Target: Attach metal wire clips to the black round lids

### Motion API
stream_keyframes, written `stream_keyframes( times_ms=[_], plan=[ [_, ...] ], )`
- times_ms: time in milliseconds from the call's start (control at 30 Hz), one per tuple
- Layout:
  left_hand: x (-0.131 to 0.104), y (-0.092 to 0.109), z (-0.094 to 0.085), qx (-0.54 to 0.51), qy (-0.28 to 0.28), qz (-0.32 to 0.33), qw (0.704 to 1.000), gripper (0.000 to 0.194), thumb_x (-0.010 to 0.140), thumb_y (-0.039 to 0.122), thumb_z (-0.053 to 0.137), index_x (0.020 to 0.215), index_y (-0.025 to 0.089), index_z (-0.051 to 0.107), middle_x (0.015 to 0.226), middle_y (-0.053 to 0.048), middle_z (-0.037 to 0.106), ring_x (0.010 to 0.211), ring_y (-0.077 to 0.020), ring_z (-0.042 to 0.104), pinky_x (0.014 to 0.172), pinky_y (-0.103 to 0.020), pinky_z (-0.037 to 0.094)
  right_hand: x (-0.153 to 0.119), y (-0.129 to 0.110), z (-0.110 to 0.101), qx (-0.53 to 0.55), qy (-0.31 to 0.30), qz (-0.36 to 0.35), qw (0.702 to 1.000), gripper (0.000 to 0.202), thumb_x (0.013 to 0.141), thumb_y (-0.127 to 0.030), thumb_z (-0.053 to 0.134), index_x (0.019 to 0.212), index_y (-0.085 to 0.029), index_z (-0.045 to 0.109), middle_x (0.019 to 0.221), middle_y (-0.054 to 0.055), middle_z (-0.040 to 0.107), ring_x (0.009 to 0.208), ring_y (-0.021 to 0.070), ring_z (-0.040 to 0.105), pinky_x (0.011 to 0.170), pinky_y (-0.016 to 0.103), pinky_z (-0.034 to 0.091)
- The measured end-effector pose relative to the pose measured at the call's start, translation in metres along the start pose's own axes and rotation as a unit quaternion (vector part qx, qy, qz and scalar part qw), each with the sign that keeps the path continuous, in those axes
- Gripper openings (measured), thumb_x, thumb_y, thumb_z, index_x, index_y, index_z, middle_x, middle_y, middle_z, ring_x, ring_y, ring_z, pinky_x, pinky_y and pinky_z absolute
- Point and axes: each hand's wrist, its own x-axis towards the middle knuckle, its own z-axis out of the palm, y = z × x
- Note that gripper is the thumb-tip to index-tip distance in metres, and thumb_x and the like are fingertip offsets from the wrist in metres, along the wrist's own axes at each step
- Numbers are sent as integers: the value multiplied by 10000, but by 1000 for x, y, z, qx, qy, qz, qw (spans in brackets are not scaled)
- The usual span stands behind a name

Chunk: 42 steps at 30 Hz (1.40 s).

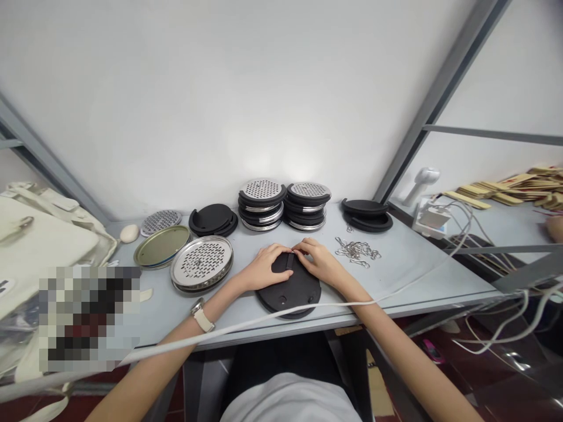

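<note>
The round black disc (299, 293) is touched near twelve o'clock by the half-spread left hand (267, 266) from ten and the bunched right hand (317, 259) from one, whose hold cannot be told.

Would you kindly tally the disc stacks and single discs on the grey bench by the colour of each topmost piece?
Silver-grey: 4 (left tall stack, right tall stack, front-left stack, back-left disc)
Black: 3 (left black stack, right black stack, disc under left hand and right hand)
Olive: 1 (olive-topped stack)
Total: 8
</note>
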Motion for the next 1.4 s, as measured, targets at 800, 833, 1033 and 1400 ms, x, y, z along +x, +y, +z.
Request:
stream_keyframes(
  times_ms=[800, 833, 1033, 1400],
  plan=[
    [0, 2, 0, 5, -7, -4, 1000, 425, 804, 342, 622, 1206, 262, 510, 1250, -44, 533, 1173, -254, 480, 1057, -432, 334, 0, 2, 0, -9, -9, 2, 1000, 171, 923, -177, 437, 873, -181, 600, 812, 50, 552, 804, 181, 532, 758, 305, 448],
    [1, 2, 0, 5, -8, -4, 1000, 423, 804, 338, 623, 1204, 264, 510, 1251, -43, 532, 1174, -254, 481, 1056, -432, 336, 0, 2, 0, -10, -9, 1, 1000, 169, 922, -179, 440, 868, -182, 599, 810, 50, 551, 802, 182, 531, 756, 305, 448],
    [1, 3, -1, 2, -10, -8, 1000, 422, 804, 331, 626, 1206, 266, 515, 1251, -42, 535, 1176, -251, 478, 1060, -429, 332, 0, 2, -1, -8, -7, -1, 1000, 177, 927, -185, 432, 876, -185, 602, 832, 55, 557, 819, 184, 537, 763, 306, 452],
    [0, -7, 1, -29, -5, -11, 1000, 503, 810, 398, 637, 1259, 248, 468, 1293, -74, 511, 1207, -259, 467, 1061, -435, 354, 0, 5, -1, -10, -17, -9, 1000, 189, 940, -181, 424, 910, -184, 610, 868, 62, 570, 857, 188, 546, 791, 304, 451]
  ],
)
